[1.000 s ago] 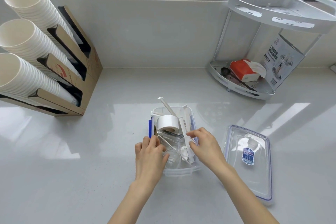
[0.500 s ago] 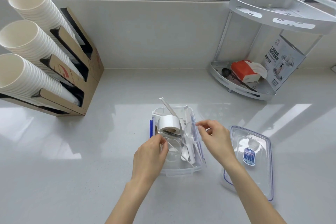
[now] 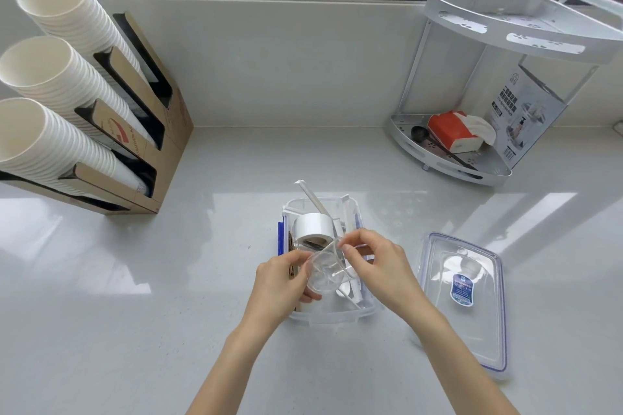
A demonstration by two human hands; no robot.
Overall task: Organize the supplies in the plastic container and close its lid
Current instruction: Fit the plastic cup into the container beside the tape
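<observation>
A clear plastic container (image 3: 332,316) with blue clasps sits open on the white counter. Inside are a white tape roll (image 3: 312,226), wrapped straws (image 3: 312,197) that stick out over the far rim, and white plastic cutlery. My left hand (image 3: 281,283) holds a small clear plastic cup (image 3: 325,271) tilted on its side above the container. My right hand (image 3: 379,264) pinches the cup's rim from the right. The container's clear lid (image 3: 467,300) with a blue label lies flat on the counter to the right, apart from the container.
A cardboard dispenser (image 3: 148,131) with three stacks of white paper cups stands at the left. A white two-tier corner rack (image 3: 499,77) at the back right holds a red tissue pack, a black spoon and a box. The window wall runs behind.
The clear cup has come up out of the container into both hands and tilted over. My right hand moved left from the container's right rim onto the cup's rim.
</observation>
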